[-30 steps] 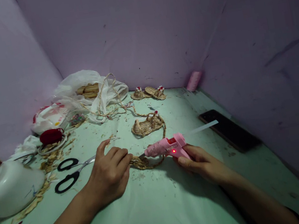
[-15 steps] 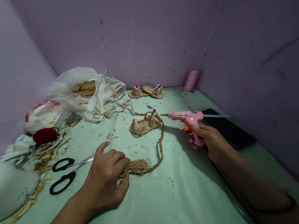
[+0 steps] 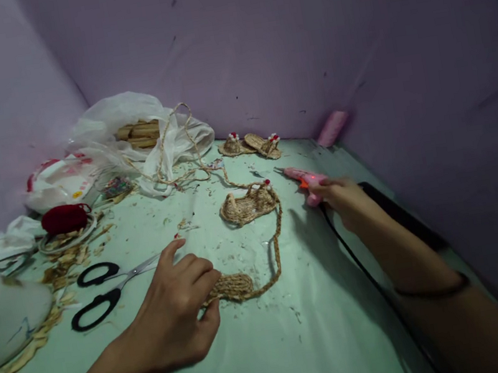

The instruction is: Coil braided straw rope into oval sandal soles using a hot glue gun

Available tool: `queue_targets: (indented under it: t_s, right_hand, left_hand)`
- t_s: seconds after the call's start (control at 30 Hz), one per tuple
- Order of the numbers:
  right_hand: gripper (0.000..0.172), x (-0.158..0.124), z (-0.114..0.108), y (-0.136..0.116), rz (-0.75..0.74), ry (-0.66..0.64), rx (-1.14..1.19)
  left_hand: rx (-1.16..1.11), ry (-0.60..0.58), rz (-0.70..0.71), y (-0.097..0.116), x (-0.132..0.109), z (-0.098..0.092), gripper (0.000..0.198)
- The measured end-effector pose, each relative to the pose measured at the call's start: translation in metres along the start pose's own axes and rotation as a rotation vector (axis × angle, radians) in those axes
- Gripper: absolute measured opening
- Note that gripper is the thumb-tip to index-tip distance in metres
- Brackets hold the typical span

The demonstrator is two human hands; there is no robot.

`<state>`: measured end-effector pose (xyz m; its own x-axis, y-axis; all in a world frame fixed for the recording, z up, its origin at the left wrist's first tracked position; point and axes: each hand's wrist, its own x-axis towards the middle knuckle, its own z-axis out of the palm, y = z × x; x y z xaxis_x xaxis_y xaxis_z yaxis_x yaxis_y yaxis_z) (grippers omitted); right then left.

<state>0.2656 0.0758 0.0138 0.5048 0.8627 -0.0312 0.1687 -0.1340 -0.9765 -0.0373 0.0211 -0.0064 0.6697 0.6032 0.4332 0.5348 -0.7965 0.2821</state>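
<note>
My left hand (image 3: 179, 298) is closed on one end of a small braided fibre sole (image 3: 234, 286) lying on the green tabletop. A braided cord (image 3: 277, 251) runs from that sole up to a second woven slipper (image 3: 248, 205), which has a red bead at its corner. In my right hand (image 3: 343, 197) is a pink glue gun (image 3: 307, 177), raised above the table with its nozzle to the left and its red light on. Black-handled scissors (image 3: 118, 288) rest beside my left hand, their tips partly hidden behind it.
Two finished-looking mini slippers (image 3: 252, 145) lie at the back near a pink roll (image 3: 332, 129). Along the left are a plastic bag (image 3: 124, 115), dark red yarn (image 3: 64, 219), fibre scraps and a white container (image 3: 5, 319). A black flat object (image 3: 399, 213) lies behind my right wrist.
The glue gun has turned in my right hand, its nozzle now further back and its body pointing more away from me. My left hand stays on the braided sole. The view has shifted slightly.
</note>
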Motion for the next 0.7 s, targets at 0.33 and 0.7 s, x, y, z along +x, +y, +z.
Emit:
queue_targets:
  t_s: [0.33,0.7]
  right_hand:
    - [0.014,-0.087,0.009,0.014,-0.911,-0.906,-0.656]
    - [0.012,-0.083,0.017,0.022,-0.905,-0.825,-0.605]
  left_hand:
    - [-0.012,0.02,-0.025,-0.003,0.002,0.007,0.018]
    - [-0.06,-0.029,-0.031,-0.007,0.0,0.008,0.019]
